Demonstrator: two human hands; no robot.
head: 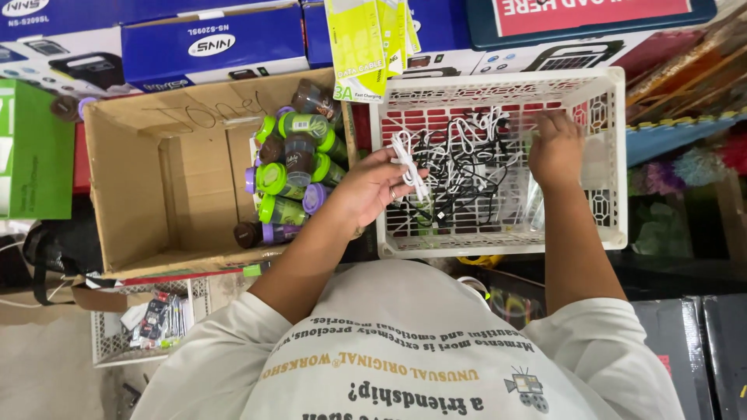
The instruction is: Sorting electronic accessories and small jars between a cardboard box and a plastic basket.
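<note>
Open cardboard box (167,175) at nine o'clock, green and purple capped cylinders (292,167) piled along its right side, blue cartons (214,43) at eleven o'clock, yellow-green packets (366,43) hanging at twelve, green box (31,148) far left, small white basket (105,342) at seven o'clock.

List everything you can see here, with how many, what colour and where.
white cable bundle: one, white, held in the left hand over the crate
cables: a tangle, black and white, inside the crate
plastic crate: one, white, centre right
cardboard box: one, brown, left of the crate
small speakers: about ten, green, purple and brown, in the cardboard box's right side
boxed goods: several, blue, along the top
left hand: grip on the white cable bundle
right hand: inside the crate, on the cables
</note>
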